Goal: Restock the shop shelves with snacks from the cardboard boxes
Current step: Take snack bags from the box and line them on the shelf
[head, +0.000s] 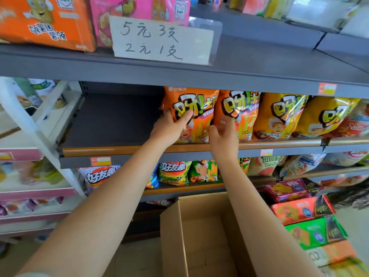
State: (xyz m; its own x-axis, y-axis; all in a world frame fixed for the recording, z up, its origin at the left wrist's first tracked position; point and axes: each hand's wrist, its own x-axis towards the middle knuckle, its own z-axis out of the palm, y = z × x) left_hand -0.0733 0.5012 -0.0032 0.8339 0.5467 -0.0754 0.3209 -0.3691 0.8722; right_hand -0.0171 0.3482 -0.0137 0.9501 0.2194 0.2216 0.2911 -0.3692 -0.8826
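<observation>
Open brown cardboard box (201,234) nearest, below arms, interior looks empty. Step in hand: seating orange glossy chip bag (189,114) upright at left end of grey metal shelf (111,150) row. Left hand (169,126) grasps bag's left edge, thumb across front. Right hand (223,134) loosely curled at bag's right edge, grip on it unclear. Next: release, fill bare shelf space left.

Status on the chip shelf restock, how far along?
Done: orange and yellow chip bags stand along the right of the middle shelf. In hand: the left hand grips the leftmost orange bag; the right hand touches the next. Left: the shelf's left end is bare, and the cardboard box shows no bags.
</observation>
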